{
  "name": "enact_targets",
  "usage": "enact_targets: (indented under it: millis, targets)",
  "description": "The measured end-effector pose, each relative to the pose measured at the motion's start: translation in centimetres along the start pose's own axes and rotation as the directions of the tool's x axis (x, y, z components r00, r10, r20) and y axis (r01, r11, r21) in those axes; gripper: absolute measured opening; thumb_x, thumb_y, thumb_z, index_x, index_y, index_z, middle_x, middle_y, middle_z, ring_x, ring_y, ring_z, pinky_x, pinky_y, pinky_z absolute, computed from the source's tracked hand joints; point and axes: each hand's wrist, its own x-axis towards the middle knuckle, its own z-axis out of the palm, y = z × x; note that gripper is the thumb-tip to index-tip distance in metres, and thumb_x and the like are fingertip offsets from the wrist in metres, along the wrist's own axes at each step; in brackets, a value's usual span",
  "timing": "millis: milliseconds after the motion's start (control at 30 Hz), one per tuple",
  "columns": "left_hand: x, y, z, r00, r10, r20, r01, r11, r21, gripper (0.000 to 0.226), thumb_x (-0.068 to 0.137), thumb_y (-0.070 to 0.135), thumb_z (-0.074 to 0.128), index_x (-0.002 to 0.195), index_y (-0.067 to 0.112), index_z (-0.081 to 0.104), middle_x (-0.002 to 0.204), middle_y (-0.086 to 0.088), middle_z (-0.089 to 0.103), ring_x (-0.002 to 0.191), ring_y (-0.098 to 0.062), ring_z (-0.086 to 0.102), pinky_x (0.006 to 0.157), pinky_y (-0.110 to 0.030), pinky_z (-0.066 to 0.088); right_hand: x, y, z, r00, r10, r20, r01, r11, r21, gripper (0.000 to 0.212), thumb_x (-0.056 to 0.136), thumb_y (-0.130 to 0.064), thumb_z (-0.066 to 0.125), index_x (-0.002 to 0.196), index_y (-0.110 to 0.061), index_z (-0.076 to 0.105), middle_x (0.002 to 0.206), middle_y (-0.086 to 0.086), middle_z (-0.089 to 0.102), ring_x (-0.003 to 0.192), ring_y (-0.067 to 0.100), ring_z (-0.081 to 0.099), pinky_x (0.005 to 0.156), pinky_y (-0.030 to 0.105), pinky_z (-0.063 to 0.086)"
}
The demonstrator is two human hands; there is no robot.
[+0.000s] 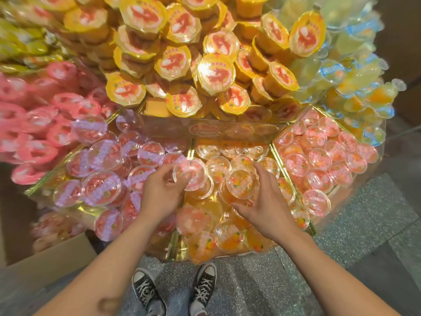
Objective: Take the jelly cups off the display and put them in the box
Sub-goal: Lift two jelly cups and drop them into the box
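The left hand [163,190] is pinching a pink jelly cup [190,176], the right hand [262,208] is curling round an orange cup [242,183] just beside it, and the box [52,256] is lying down-left, nearer the left hand.

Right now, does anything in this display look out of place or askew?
Yes. Near the front of the middle compartment, a pinkish cup lies on its side among tipped orange cups. The left hand grips a pink-lidded cup, the right hand an orange-lidded cup.
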Motion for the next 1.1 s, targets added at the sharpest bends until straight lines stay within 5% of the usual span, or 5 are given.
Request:
enact_targets:
  millis: [100,267,500,700,1100]
  targets:
    - [0.5,0.2,-2.1,0.993,0.002,-0.119,-0.003,1.0,-0.012,0.029,0.089,0.036,0.072,0.114,0.021,0.07,0.103,0.015,0.069,0.099,-0.003,0.063,0.085,-0.024,0.048,-0.1,-0.1,-0.7,0.999,-0.003,0.046,0.005,0.999,-0.035,0.115,0.08,-0.048,0.079,0.159,-0.032,-0.004,0.166,-0.005,0.008,0.153,0.016,0.01,0.12,0.034,0.019]
    - [2.3,-1.1,-3.8,0.957,-0.09,-0.277,0.075,0.995,-0.063,0.032,0.09,0.033,0.073,0.11,0.008,0.071,0.1,0.0,0.072,0.097,-0.02,0.067,0.082,-0.029,0.048,0.7,-1.0,-1.4,0.999,-0.017,-0.044,0.016,1.0,-0.021,0.11,0.079,-0.052,0.077,0.159,-0.029,0.005,0.165,-0.003,0.014,0.153,0.018,0.013,0.123,0.039,0.021]
    - [3.6,-0.2,-2.2,0.968,-0.118,-0.219,0.095,0.989,-0.114,0.016,0.092,0.025,0.07,0.09,0.01,0.066,0.081,0.002,0.067,0.075,-0.011,0.061,0.064,-0.02,0.045,1.6,-2.2,-2.3,0.997,-0.058,-0.046,0.058,0.998,-0.007,0.105,0.079,-0.055,0.073,0.158,-0.027,0.01,0.163,-0.004,0.019,0.15,0.018,0.019,0.12,0.04,0.026]
    - [4.5,-0.4,-1.8,0.969,-0.157,-0.19,0.135,0.983,-0.124,0.016,0.09,0.034,0.073,0.101,0.023,0.071,0.097,0.006,0.071,0.096,-0.024,0.069,0.085,-0.045,0.057,1.6,-2.2,-2.9,0.993,-0.089,-0.083,0.089,0.996,-0.005,0.099,0.081,-0.053,0.072,0.157,-0.027,0.015,0.162,-0.004,0.023,0.149,0.017,0.023,0.12,0.042,0.028]
    - [3.0,2.5,-3.0,0.98,-0.083,-0.183,0.131,0.954,0.269,0.057,0.091,0.039,0.07,0.14,0.016,0.052,0.134,-0.006,0.06,0.119,-0.027,0.058,0.093,-0.038,0.045,1.0,-4.1,-5.0,0.953,-0.118,-0.278,0.147,0.986,0.084,0.072,0.09,-0.032,0.07,0.15,-0.027,0.031,0.149,-0.01,0.037,0.136,0.004,0.032,0.11,0.029,0.028]
